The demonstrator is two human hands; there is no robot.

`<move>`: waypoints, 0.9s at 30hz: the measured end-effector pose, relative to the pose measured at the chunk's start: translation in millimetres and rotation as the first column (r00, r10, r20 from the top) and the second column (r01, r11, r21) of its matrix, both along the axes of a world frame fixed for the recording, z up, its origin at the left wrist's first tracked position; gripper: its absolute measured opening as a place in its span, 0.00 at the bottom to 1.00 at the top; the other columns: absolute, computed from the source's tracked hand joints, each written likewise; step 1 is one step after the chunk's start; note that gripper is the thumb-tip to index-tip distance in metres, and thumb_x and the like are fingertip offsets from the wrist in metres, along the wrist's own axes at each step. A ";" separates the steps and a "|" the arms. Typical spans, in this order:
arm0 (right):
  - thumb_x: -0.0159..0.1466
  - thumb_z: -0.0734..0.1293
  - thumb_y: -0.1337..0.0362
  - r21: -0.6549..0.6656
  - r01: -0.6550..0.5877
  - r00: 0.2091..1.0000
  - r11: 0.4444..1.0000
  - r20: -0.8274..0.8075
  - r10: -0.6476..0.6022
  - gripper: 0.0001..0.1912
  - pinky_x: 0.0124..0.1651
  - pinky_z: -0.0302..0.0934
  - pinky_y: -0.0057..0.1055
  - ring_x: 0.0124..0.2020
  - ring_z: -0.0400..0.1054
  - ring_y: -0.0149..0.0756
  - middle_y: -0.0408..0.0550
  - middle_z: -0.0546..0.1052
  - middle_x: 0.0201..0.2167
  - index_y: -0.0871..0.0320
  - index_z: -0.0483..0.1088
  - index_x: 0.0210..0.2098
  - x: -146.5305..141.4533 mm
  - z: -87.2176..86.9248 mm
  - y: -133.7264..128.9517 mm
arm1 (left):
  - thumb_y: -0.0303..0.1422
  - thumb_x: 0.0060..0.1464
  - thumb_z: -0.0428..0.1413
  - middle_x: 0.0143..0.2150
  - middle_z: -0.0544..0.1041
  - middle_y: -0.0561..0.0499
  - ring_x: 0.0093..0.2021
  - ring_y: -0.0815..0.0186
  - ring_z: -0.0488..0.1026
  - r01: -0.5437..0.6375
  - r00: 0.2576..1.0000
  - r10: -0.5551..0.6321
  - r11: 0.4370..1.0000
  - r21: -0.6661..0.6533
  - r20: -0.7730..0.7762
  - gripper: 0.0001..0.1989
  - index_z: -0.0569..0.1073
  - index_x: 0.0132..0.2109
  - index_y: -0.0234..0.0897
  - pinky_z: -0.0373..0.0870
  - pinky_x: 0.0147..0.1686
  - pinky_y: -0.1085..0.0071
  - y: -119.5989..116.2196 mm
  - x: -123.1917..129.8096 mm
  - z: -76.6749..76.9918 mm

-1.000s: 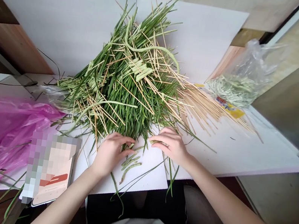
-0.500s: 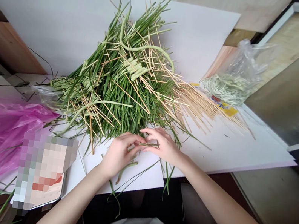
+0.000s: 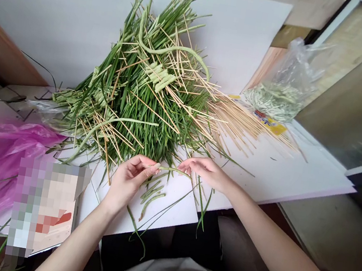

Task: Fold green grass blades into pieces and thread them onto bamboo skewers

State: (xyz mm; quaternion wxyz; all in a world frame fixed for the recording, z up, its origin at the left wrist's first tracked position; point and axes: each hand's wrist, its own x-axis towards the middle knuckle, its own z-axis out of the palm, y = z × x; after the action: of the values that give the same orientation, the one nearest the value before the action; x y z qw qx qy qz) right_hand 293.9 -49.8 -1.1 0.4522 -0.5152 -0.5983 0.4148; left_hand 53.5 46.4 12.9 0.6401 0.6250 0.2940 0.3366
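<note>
Left hand (image 3: 128,180) and right hand (image 3: 208,172) have moved apart in the head view, so the slim green bean piece (image 3: 170,169) now shows lengthwise between them, over the white tabletop (image 3: 185,212). Left's pinching one end; right's loosely curled by the other, can't tell if gripping.

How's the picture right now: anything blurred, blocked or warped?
Head view: pixel blocks hide much of the phone; the head view's top-right corner goes dark, and its edges look stretched; head view again: soft light, the green stem in the left hand fairly sharp.
</note>
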 end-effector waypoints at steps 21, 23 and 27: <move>0.70 0.65 0.46 -0.209 -0.173 0.978 0.963 -0.153 0.143 0.25 0.29 0.45 0.29 0.25 0.52 0.30 0.36 0.59 0.21 0.64 0.78 0.41 -14.9 11.4 -0.9 | 0.41 0.62 0.61 0.37 0.81 0.50 0.35 0.65 0.75 0.049 0.958 0.089 0.884 0.464 -0.272 0.10 0.78 0.41 0.38 0.71 0.38 0.69 -4.2 -5.2 -5.0; 0.70 0.65 0.47 -0.214 -0.162 0.980 0.963 -0.146 0.132 0.24 0.29 0.44 0.29 0.24 0.50 0.30 0.36 0.57 0.21 0.64 0.78 0.41 -15.4 10.5 -0.8 | 0.38 0.63 0.60 0.40 0.82 0.50 0.38 0.64 0.75 0.127 0.949 0.105 0.738 0.663 -0.299 0.09 0.78 0.44 0.38 0.71 0.41 0.67 -3.4 -6.8 -3.3; 0.70 0.64 0.50 -0.226 -0.154 0.983 0.962 -0.136 0.126 0.22 0.28 0.44 0.28 0.23 0.48 0.29 0.35 0.56 0.21 0.64 0.78 0.40 -16.8 7.3 0.0 | 0.35 0.64 0.60 0.41 0.82 0.48 0.41 0.61 0.75 0.245 0.941 0.106 0.446 0.861 -0.322 0.09 0.78 0.49 0.37 0.70 0.44 0.64 -2.4 -6.3 -0.5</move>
State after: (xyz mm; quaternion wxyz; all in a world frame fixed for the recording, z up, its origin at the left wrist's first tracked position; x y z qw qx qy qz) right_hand 277.1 -49.7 6.2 0.3927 -0.4955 -0.5515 0.5441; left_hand 47.2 44.0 12.4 0.1705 0.9253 0.1494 0.3039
